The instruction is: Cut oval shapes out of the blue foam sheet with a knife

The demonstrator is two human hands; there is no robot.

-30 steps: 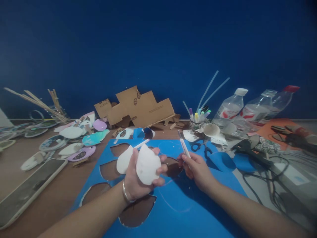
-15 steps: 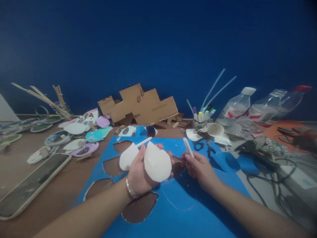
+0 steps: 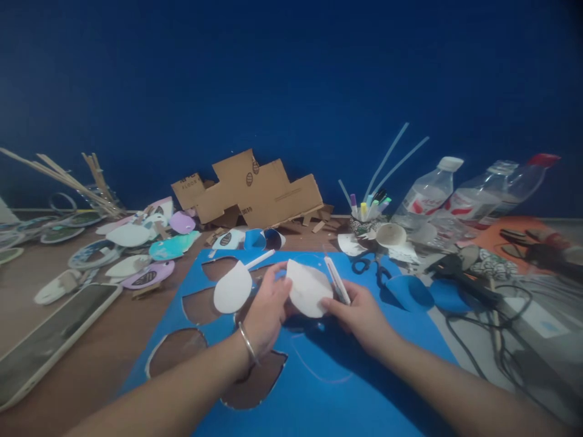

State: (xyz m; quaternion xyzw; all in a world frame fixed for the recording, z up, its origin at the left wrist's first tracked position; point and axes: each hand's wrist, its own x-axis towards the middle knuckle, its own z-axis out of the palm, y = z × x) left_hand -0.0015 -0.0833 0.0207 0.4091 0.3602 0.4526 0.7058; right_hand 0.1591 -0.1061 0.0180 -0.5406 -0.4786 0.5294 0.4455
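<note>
White teardrop cutout (image 3: 308, 287) held above the blue sheet (image 3: 319, 388), near the sheet's far edge. Left hand (image 3: 268, 306) pinches its left edge; right hand (image 3: 359, 312) touches its right edge while gripping a white pen (image 3: 337, 280). Second white cutout on a stick (image 3: 233, 287) lies just left. Step, as judged: positioning the shape for tracing. Next needs it flat and steady.

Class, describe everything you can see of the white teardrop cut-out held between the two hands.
The white teardrop cut-out is a flat, plain white piece that looks like paper or thin foam, rounded at one end and narrowing to a point at its upper left. It is held above the blue sheet, tilted toward the camera. The left hand pinches its left edge; the right hand, also holding a white pen, touches its right edge.
</note>
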